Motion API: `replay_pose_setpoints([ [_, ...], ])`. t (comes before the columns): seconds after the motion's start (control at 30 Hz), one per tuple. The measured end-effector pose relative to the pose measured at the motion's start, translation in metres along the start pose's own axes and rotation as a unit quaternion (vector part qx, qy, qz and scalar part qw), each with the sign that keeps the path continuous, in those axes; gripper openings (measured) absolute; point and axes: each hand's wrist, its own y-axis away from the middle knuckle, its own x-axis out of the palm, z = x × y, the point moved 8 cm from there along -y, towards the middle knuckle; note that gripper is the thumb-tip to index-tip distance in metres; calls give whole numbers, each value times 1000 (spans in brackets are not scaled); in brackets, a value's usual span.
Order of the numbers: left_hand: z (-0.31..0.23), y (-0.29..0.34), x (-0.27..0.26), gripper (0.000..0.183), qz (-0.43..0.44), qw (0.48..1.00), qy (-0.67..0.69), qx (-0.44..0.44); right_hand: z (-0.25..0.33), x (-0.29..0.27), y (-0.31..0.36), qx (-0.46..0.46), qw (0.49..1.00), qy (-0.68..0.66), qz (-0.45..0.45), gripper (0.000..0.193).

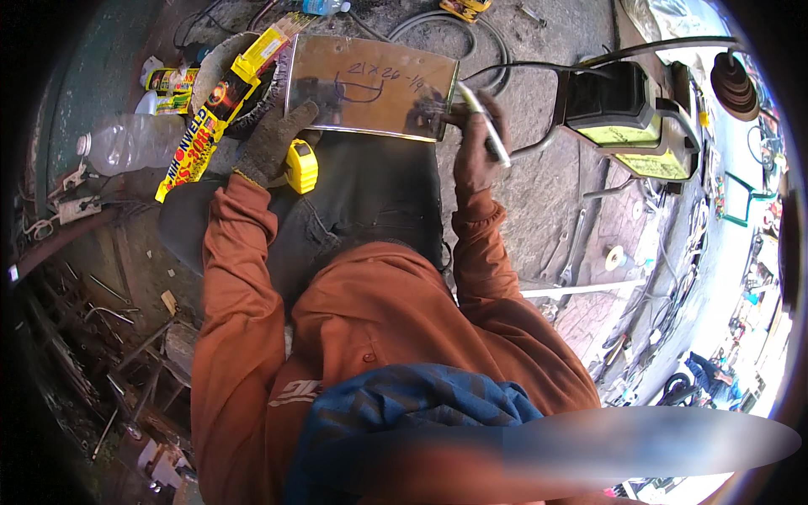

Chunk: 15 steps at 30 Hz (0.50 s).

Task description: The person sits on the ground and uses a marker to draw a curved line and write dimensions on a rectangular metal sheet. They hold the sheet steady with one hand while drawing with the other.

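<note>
A shiny rectangular metal sheet (370,109) with handwritten marks and a drawn shape lies across my lap. My left hand (271,150), in a dark work glove, is closed on its near left corner, the thumb over the top face. Against that glove rests a yellow tape measure (301,168); whether the fingers also hold it I cannot tell. Bare, my right hand (480,147) grips a white marker (486,126), tilted across the fingers. Its fingertips are beside the sheet's right edge, and the marker is off the surface.
Yellow-and-black electrode packs (210,118) and a clear plastic bottle (135,141) are at left. A black-and-yellow machine (619,118) with cables stands at right. Wrenches (574,248) lie on the floor nearby. A coiled hose (497,50) lies beyond the sheet; metal scraps (143,362) fill the lower left.
</note>
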Motion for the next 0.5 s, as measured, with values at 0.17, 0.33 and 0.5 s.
replay_pose_setpoints([
  [0.17, 18, -16, -16, 21, -40, 991, -105, 75, -4, 42, 16, 69, 993, 40, 91, 23],
  [0.33, 45, -29, -40, 25, -30, 968, -199, 148, 5, 59, 11, -30, 980, 135, 142, 20],
  [0.5, 43, -24, -38, 26, -39, 982, -159, 93, 1, 52, 7, -6, 978, 174, 114, 21],
])
